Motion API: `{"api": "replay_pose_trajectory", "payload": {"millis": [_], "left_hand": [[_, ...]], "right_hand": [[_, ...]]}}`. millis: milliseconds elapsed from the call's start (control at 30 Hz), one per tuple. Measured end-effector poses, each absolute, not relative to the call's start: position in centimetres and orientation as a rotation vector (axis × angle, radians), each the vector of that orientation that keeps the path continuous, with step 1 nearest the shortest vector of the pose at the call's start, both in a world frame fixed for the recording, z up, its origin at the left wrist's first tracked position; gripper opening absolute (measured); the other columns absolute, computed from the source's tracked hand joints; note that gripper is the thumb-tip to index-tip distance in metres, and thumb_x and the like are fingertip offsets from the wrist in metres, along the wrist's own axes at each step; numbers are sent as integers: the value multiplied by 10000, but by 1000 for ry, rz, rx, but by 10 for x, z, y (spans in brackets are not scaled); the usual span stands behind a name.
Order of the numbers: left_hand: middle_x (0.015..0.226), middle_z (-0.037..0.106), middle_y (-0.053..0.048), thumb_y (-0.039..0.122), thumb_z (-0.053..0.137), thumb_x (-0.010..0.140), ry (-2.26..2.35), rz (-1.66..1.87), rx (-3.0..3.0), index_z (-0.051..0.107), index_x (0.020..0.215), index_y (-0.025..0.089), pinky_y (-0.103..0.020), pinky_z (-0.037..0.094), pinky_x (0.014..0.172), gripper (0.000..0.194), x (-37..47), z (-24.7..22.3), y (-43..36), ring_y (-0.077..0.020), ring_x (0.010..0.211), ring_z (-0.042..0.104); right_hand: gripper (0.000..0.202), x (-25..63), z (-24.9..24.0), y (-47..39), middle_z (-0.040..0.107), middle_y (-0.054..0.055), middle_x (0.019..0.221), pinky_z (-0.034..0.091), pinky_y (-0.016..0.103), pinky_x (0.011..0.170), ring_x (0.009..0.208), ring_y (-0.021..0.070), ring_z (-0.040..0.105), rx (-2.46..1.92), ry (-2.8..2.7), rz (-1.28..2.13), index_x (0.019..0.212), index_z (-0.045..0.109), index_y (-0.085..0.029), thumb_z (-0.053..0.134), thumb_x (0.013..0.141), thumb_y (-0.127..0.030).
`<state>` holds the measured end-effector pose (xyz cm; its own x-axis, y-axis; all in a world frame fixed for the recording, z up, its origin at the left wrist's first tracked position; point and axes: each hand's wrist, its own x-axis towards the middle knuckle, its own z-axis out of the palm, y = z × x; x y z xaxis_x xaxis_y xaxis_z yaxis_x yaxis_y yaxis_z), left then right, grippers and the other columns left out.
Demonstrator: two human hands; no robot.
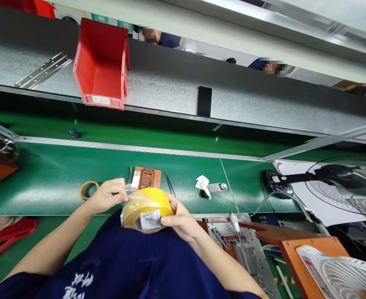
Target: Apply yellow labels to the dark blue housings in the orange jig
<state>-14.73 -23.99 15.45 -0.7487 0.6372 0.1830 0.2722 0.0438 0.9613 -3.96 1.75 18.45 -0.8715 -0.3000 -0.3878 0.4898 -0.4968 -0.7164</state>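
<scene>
green workbench (46, 178), steel shelf (170, 89), red bin (101, 62)

white label (150, 219) print too small to read, desk fan (341, 182) cut by right edge, co-workers' faces blurred

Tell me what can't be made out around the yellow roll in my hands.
- Head view: print on the white label of the yellow roll is too small to read.
- Roll's underside: hidden by the right hand and the blue garment.
- Left hand fingertips: blurred by the clear wrap.
- White fan: cut off by the frame's bottom edge.
</scene>
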Motion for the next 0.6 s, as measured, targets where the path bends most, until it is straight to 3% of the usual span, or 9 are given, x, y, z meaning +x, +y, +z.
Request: {"api": "replay_pose_trajectory", "payload": {"millis": [133, 233, 333, 467, 600], "left_hand": [[582, 575, -21, 286, 635, 910, 2239, 1531, 1084, 708, 662, 222, -271, 384, 578, 266, -139, 151, -254, -159, 603, 507], [570, 588, -26, 282, 624, 902, 2332, 1518, 1017, 692, 618, 228, -290, 409, 595, 297, -136, 144, -287, -173, 601, 527], [652, 600, -16, 284, 630, 892, 2562, 1663, 678, 675, 610, 224, -294, 432, 630, 292, -145, 135, -330, -173, 650, 557], [758, 600, -4, 339, 655, 888, 2809, 1749, 267, 671, 695, 197, -275, 432, 652, 240, -175, 111, -346, -151, 709, 559], [932, 653, -65, 443, 571, 923, 3084, 1289, 193, 704, 878, 163, -292, 493, 843, 314, -209, 63, -314, -190, 919, 610]], "right_hand": [[700, -33, 180, 20, 706, 52, 1091, 519, 383, 974, 1042, 247, 673, 325, 1201, -2391, 1186, 632, -219, 917, 548, -237], [503, -28, 173, 40, 690, 42, 993, 512, 414, 994, 992, 237, 662, 402, 1221, -2485, 1080, 664, -233, 891, 643, -334], [350, -37, 164, 75, 636, 2, 901, 517, 371, 980, 912, 175, 626, 593, 1343, -2740, 975, 667, -256, 852, 716, -401], [376, -71, 149, 104, 597, -37, 836, 518, 353, 986, 828, 131, 596, 792, 1288, -2993, 899, 644, -248, 899, 640, -346], [420, -100, 133, 86, 615, -55, 767, 543, 364, 911, 741, 126, 594, 839, 1223, -2939, 844, 618, -234, 923, 575, -338]]}}
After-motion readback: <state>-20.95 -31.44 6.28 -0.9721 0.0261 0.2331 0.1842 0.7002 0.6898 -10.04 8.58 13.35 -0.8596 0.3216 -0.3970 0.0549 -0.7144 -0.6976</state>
